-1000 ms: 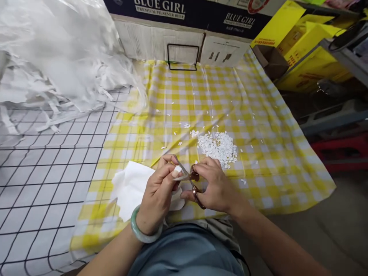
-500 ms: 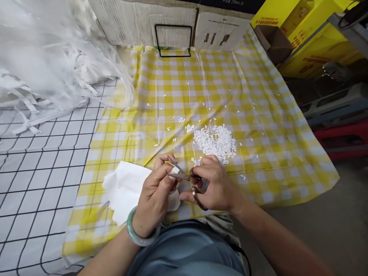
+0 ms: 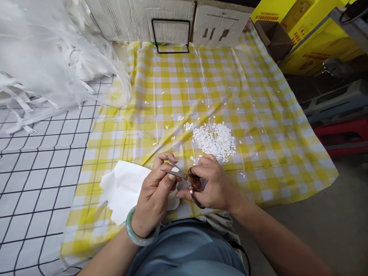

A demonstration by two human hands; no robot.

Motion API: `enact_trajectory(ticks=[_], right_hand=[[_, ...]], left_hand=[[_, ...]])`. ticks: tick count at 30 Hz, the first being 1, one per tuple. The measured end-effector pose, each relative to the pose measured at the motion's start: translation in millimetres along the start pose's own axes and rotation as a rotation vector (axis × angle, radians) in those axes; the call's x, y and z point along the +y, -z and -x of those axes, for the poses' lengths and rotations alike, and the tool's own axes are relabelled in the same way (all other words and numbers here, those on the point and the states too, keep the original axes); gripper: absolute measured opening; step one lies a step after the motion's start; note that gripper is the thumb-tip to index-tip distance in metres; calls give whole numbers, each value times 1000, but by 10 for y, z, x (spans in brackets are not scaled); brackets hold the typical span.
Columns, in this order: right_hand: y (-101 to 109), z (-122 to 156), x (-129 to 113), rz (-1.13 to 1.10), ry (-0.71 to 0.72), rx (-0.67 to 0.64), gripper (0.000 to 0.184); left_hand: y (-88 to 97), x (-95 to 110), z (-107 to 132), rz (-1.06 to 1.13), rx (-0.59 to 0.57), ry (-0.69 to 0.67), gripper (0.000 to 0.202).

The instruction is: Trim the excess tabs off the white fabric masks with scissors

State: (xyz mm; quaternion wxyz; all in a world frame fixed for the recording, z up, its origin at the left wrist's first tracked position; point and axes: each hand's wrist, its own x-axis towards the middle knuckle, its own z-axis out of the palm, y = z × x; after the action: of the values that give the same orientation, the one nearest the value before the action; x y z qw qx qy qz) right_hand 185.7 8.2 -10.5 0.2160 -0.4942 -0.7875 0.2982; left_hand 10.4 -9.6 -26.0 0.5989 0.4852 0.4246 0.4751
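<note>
In my right hand (image 3: 211, 180) is a pair of scissors (image 3: 192, 188), my fingers through its brown handle loops and its blades apart, pointing left. Between the blades shows a small end of white fabric (image 3: 175, 169), pinched by my left hand (image 3: 158, 188). A larger sheet of white cloth (image 3: 123, 188) with a jagged left edge spreads out beneath and to the left of that hand; whether it joins the pinched end is hidden. Just beyond my right hand lies a pile of tiny white cut pieces (image 3: 217, 140).
Loose white snippets dot the yellow checked tablecloth (image 3: 258, 126). At the back left, clear plastic bags (image 3: 71, 69) hold white strips. A black wire stand (image 3: 171, 51) stands before cardboard boxes (image 3: 220, 27). Yellow boxes (image 3: 319, 50) are at the right.
The view has shifted slightly, and both hands keep almost the same place. The scissors stay open around the white end, their tips a little further left.
</note>
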Motion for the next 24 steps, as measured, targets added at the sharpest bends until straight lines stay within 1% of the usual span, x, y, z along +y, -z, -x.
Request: enact_trajectory(ticks=[3,6,10,16,19,21,22,23,24], right_hand=[[-2,9,8,-1,-7,0,49],[-6,32,28,-3,-1,2,49],[-1,83,73,31,29,52,47],[-17,225,179,164,38,188,45],[-19,303,228,195,-39,195,49],[26,345,245,138,-132,160,53],[64,363,245,93,-178,148,54],[108,376,236,47,-215,144,51],[150,383,219,4,-238,145,45]], left_hand=[[8,-14,7,-2,-10,18,25],[10,-19,6,-40,-23,2,27],[-14,7,-23,-83,-28,3,28],[-145,18,-128,-150,-98,6,29],[-213,13,-168,-165,-135,11,31],[-169,71,-162,-197,-167,-3,31],[-99,130,-144,-218,-189,-2,31],[7,209,-114,-239,-198,6,30],[147,304,-68,-255,-171,16,28]])
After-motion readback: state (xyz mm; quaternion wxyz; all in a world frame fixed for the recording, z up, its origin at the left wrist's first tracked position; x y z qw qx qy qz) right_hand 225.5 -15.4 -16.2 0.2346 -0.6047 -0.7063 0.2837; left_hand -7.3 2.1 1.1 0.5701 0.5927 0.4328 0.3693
